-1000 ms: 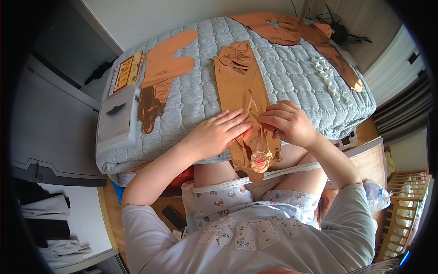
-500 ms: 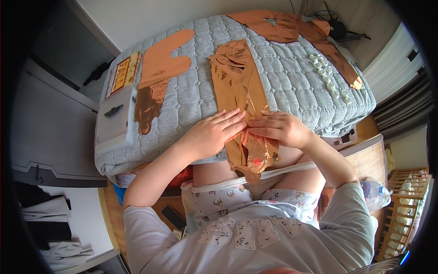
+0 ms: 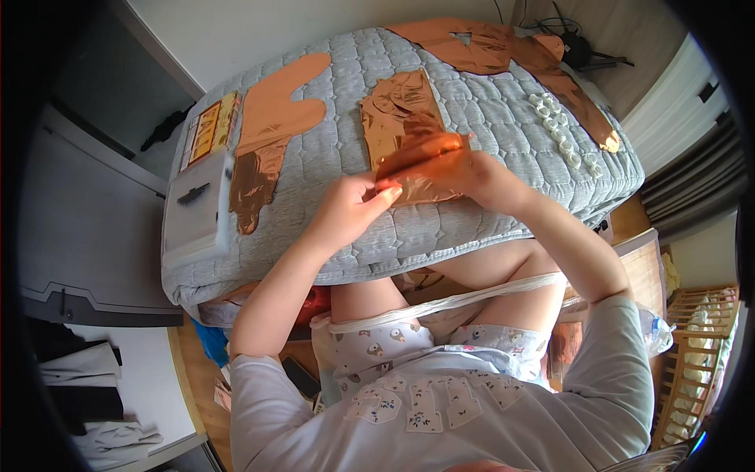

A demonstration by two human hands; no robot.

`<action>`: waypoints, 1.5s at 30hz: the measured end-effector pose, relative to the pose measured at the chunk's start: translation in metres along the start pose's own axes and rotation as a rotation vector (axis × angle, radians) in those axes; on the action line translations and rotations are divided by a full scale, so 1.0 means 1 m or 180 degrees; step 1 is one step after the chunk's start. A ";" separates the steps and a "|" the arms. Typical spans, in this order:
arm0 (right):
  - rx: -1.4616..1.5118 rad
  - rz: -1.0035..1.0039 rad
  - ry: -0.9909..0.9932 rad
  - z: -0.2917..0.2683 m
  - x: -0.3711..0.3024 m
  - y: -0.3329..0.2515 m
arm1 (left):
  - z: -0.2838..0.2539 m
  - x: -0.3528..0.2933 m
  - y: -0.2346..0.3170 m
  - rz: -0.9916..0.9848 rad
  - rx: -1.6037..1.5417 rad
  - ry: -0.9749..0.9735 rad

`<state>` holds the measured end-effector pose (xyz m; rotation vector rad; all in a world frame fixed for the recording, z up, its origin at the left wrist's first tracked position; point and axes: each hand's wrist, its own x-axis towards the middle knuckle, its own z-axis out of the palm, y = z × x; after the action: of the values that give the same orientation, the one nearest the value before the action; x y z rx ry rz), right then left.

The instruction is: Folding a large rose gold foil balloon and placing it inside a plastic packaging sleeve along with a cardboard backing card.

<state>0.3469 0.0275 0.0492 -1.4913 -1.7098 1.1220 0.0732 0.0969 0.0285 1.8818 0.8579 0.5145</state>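
A flat copper-coloured foil balloon (image 3: 393, 102) lies on the mattress in front of me, its near end lifted and folded over toward the far side. My left hand (image 3: 350, 206) pinches the left edge of the folded foil between thumb and fingers. Gripping the right edge of the same fold is my right hand (image 3: 491, 182), its fingertips partly hidden behind the foil. Two more deflated foil shapes are spread out: one copper balloon (image 3: 271, 110) at the left, another copper balloon (image 3: 464, 51) along the far right edge.
Small white rolled pieces (image 3: 560, 135) sit in rows at the right of the grey quilted mattress (image 3: 314, 193). A yellow-orange box (image 3: 211, 130) and a whitish flat case (image 3: 194, 208) lie on its left side. A wooden slatted crib (image 3: 692, 370) stands at lower right.
Both hands were lying flat on the balloon, whose near end hung over my lap. Now they have lifted that end away from me and folded it over onto the mattress.
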 end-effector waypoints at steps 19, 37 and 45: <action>0.0775 0.1541 -0.0174 0.002 0.043 -0.023 | 0.018 -0.020 0.025 0.1025 0.2216 0.1335; 0.1141 0.0655 0.0621 -0.002 -0.001 -0.022 | 0.055 -0.034 -0.005 0.1956 0.3255 0.0765; -0.0291 0.0042 0.1651 0.037 -0.035 -0.005 | 0.062 -0.036 -0.001 0.1886 0.3165 0.0784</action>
<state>0.3189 -0.0150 0.0397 -1.6708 -1.4001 0.5920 0.0907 0.0334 0.0007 3.0788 0.7577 0.7684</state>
